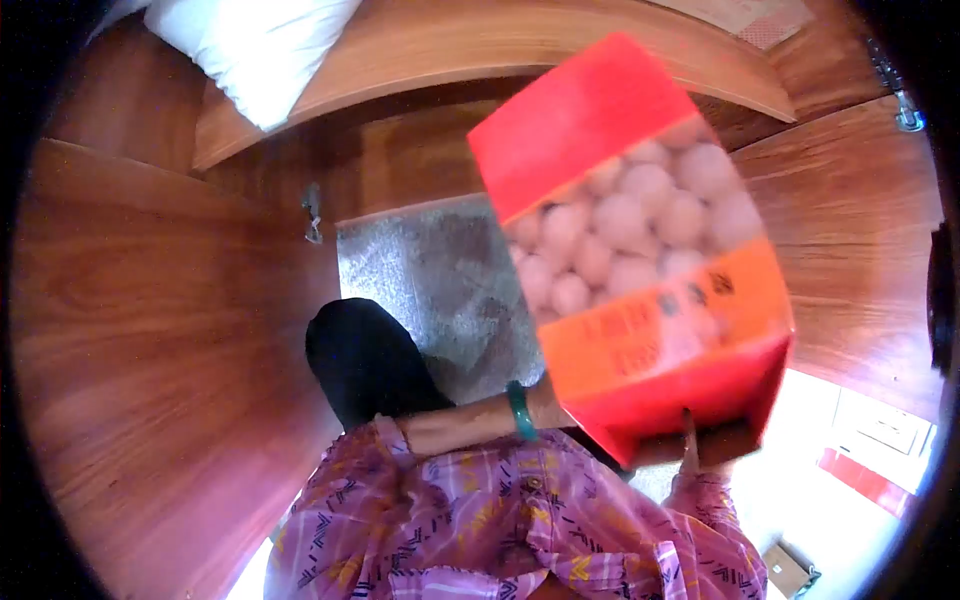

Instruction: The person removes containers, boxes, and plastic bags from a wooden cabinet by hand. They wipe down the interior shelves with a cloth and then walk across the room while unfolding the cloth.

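A red and orange egg box (630,230), printed with a picture of eggs, is raised tilted in front of me. Its near end is open, showing a dark inside. My left hand (548,405), below a green bangle (521,410), reaches to the box's lower left edge; most of its fingers are hidden behind the box. At the open end is my right hand (690,450), with one finger upright against the rim and the others out of sight. Both hands appear to hold the box, which is slightly blurred.
Open wooden cabinet doors (170,360) stand at left and right (840,230). A wooden shelf edge (430,50) crosses the top, with a white bag (250,50) on it. Below lies a grey cabinet floor (450,280). A dark-clad knee (365,360) is at left.
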`<action>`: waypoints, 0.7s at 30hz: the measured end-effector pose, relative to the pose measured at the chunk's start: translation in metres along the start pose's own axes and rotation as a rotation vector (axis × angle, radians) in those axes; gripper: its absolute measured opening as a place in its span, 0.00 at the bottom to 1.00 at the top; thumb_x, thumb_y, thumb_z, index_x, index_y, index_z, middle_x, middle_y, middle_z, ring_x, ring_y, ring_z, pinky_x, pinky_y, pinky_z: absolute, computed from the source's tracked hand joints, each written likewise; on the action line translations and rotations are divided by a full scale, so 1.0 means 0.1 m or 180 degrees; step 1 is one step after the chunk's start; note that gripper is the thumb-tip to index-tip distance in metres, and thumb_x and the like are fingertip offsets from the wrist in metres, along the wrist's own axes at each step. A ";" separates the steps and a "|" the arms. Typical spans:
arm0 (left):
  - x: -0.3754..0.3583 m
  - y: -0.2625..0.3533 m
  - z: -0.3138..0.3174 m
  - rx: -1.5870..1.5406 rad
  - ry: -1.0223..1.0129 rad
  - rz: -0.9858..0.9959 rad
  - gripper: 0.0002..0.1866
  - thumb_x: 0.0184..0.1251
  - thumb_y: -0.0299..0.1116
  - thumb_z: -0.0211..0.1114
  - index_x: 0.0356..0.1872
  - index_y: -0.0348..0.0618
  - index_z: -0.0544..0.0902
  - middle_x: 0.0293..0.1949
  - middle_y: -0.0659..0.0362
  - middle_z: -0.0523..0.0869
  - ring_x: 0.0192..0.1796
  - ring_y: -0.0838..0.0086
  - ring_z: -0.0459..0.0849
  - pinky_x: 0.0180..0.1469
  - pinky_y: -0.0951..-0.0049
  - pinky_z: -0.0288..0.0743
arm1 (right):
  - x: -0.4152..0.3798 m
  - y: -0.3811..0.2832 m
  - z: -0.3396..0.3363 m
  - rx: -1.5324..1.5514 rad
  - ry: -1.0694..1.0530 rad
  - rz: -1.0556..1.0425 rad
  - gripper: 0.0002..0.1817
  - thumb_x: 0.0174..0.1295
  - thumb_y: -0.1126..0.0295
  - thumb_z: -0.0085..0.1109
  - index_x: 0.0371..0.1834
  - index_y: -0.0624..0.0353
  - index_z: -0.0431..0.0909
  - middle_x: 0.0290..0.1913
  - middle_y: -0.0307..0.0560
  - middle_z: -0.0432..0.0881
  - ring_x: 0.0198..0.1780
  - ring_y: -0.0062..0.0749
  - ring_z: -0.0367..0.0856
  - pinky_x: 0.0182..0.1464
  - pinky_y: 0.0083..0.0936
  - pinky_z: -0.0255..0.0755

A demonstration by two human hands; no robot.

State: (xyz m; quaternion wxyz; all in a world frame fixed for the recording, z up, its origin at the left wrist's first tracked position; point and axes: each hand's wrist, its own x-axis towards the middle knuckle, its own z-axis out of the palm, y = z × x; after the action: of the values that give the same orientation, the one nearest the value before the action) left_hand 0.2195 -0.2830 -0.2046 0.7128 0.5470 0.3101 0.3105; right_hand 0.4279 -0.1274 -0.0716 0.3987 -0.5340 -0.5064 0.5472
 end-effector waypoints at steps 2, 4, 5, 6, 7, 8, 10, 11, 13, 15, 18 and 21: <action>-0.13 -0.17 -0.06 -0.0119 -0.0004 -0.0202 0.55 0.45 0.53 0.66 0.66 0.38 0.41 0.65 0.45 0.45 0.68 0.55 0.44 0.69 0.60 0.42 | 0.10 0.04 0.15 -0.0201 0.0109 0.0305 0.16 0.59 0.70 0.57 0.50 0.64 0.77 0.41 0.39 0.80 0.44 0.22 0.75 0.48 0.21 0.70; -0.23 -0.26 -0.15 -0.0250 0.0047 -0.0331 0.52 0.47 0.54 0.64 0.66 0.38 0.43 0.65 0.46 0.47 0.67 0.56 0.46 0.68 0.60 0.44 | 0.17 0.19 0.29 -0.0588 0.0206 0.0046 0.13 0.60 0.68 0.57 0.44 0.64 0.80 0.35 0.34 0.79 0.39 0.16 0.73 0.44 0.15 0.68; -0.27 -0.28 -0.17 -0.0314 0.0104 -0.0370 0.51 0.47 0.54 0.63 0.66 0.39 0.44 0.65 0.47 0.48 0.67 0.57 0.47 0.68 0.60 0.44 | 0.22 0.29 0.31 -0.0553 0.0154 0.0052 0.12 0.60 0.68 0.56 0.44 0.63 0.80 0.35 0.34 0.79 0.38 0.16 0.73 0.43 0.15 0.68; -0.28 -0.29 -0.18 -0.0361 0.0176 -0.0391 0.50 0.48 0.54 0.63 0.65 0.39 0.45 0.65 0.47 0.49 0.67 0.58 0.48 0.68 0.60 0.45 | 0.26 0.33 0.32 -0.0485 0.0067 0.0052 0.12 0.60 0.69 0.56 0.44 0.63 0.80 0.35 0.33 0.79 0.38 0.16 0.72 0.43 0.15 0.67; -0.30 -0.30 -0.21 -0.0417 0.0239 -0.0400 0.49 0.49 0.55 0.62 0.65 0.40 0.46 0.64 0.48 0.50 0.67 0.58 0.49 0.68 0.60 0.46 | 0.26 0.29 0.40 -0.0388 -0.0008 -0.0059 0.12 0.60 0.69 0.56 0.43 0.63 0.80 0.35 0.33 0.78 0.38 0.16 0.71 0.42 0.15 0.67; -0.32 -0.29 -0.22 -0.0479 0.0308 -0.0406 0.48 0.50 0.55 0.61 0.65 0.40 0.47 0.64 0.49 0.51 0.66 0.59 0.50 0.68 0.60 0.46 | 0.26 0.31 0.41 -0.0370 0.0002 -0.0048 0.12 0.60 0.69 0.56 0.43 0.63 0.80 0.35 0.33 0.78 0.38 0.16 0.71 0.42 0.15 0.67; -0.36 -0.28 -0.22 -0.0608 0.0433 -0.0383 0.46 0.52 0.55 0.59 0.65 0.41 0.49 0.64 0.50 0.53 0.66 0.60 0.52 0.67 0.60 0.48 | 0.25 0.35 0.38 -0.0205 -0.0109 0.0125 0.12 0.60 0.68 0.56 0.43 0.63 0.80 0.35 0.34 0.79 0.39 0.16 0.72 0.44 0.17 0.67; -0.36 -0.27 -0.22 -0.0696 0.0507 -0.0359 0.45 0.53 0.56 0.58 0.65 0.41 0.49 0.63 0.51 0.54 0.66 0.61 0.53 0.67 0.61 0.48 | 0.25 0.38 0.41 -0.0377 -0.0025 0.0003 0.12 0.60 0.67 0.56 0.42 0.63 0.80 0.35 0.35 0.79 0.39 0.17 0.72 0.45 0.17 0.67; -0.38 -0.23 -0.22 -0.0848 0.0675 -0.0274 0.42 0.55 0.56 0.56 0.65 0.42 0.51 0.63 0.52 0.56 0.65 0.62 0.55 0.67 0.61 0.50 | 0.25 0.29 0.48 -0.0613 -0.0104 -0.0020 0.12 0.60 0.66 0.56 0.42 0.63 0.80 0.35 0.36 0.80 0.39 0.18 0.73 0.45 0.17 0.67; -0.38 -0.20 -0.21 -0.1013 0.0887 -0.0141 0.40 0.57 0.57 0.55 0.65 0.42 0.53 0.63 0.54 0.59 0.64 0.63 0.57 0.66 0.61 0.51 | 0.27 0.28 0.51 -0.0971 -0.0242 -0.0085 0.14 0.60 0.63 0.57 0.40 0.63 0.80 0.35 0.37 0.80 0.39 0.18 0.73 0.44 0.18 0.67; -0.34 -0.13 -0.28 -0.1283 0.1327 0.0171 0.38 0.60 0.58 0.52 0.64 0.44 0.56 0.62 0.56 0.62 0.64 0.65 0.60 0.66 0.61 0.53 | 0.38 0.30 0.58 -0.1267 -0.0464 0.0075 0.15 0.60 0.61 0.57 0.39 0.63 0.80 0.34 0.37 0.80 0.37 0.18 0.73 0.42 0.17 0.68; -0.28 -0.01 -0.51 -0.1558 0.1906 0.0647 0.35 0.63 0.58 0.49 0.64 0.45 0.59 0.61 0.58 0.65 0.63 0.66 0.63 0.65 0.62 0.55 | 0.54 0.20 0.82 -0.1461 -0.0509 0.0107 0.21 0.58 0.54 0.57 0.37 0.64 0.81 0.29 0.43 0.81 0.34 0.20 0.76 0.40 0.20 0.70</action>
State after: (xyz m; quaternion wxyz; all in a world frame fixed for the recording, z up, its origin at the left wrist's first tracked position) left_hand 0.1622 -0.2749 -0.2135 0.6659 0.2742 0.3653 0.5899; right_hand 0.3424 -0.0888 -0.1078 0.2164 -0.5739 -0.6385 0.4648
